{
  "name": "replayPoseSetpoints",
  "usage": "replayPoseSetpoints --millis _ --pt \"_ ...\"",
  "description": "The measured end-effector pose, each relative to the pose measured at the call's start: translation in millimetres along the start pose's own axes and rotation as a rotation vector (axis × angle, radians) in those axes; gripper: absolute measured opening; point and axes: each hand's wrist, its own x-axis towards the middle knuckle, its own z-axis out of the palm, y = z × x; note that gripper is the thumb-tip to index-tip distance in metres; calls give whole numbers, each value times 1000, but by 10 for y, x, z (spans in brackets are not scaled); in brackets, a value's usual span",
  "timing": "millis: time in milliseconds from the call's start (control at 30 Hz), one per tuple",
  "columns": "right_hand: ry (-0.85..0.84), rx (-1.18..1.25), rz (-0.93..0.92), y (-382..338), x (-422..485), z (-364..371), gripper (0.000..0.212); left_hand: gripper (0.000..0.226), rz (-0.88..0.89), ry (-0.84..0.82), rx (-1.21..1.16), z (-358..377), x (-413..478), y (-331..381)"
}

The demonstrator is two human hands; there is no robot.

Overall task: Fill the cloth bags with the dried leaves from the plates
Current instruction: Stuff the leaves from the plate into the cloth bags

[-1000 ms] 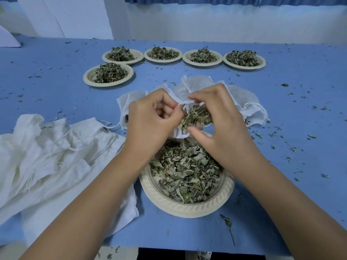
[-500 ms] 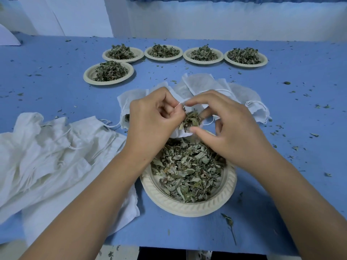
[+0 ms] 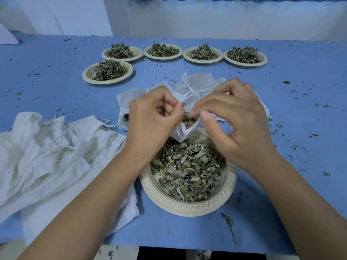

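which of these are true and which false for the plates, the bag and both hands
1. The left hand holds a small cloth bag over the near plate. True.
2. The far plates are empty. False: all five hold leaves.
3. The right hand lies flat on the table. False: its curled fingers are at the bag's mouth.
4. A heap of white cloth lies left of the near plate. True.
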Motion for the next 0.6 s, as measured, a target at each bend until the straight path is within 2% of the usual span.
replayPoseSetpoints --millis 67,133,167,200,300,333,367,400,467,500,533,600 --pt "-121 -66 -15 -58 0 28 35 14 -15 -33 -58 -8 -5 24" --pt "-347 -125 48 -93 -20 114 36 14 -24 -80 -102 -12 -9 49" --pt "-399 -103 96 -81 -27 128 38 14 -27 -90 -107 -14 -8 58" --pt "-380 -29 152 -59 -24 112 41 15 -30 -81 -105 -21 -3 62" --pt "-44 310 273 49 14 -72 44 17 -57 12 -99 -71 28 45" --pt "8 413 310 93 17 -144 47 19 -63 43 -98 -87 40 36" --pt "-33 489 362 121 18 -201 53 21 -62 72 -93 -98 49 30" --pt "-166 523 419 123 19 -223 60 23 -51 100 -81 -103 55 25" --pt "-547 466 496 84 1 -161 64 22 8 165 -21 -108 63 20" --pt "-697 432 495 57 -16 -107 58 20 61 207 25 -111 63 21" --pt "-775 417 469 30 -29 -60 47 18 132 257 69 -121 63 25" --pt "-730 438 419 35 -15 -23 24 14 320 368 155 -162 68 29"
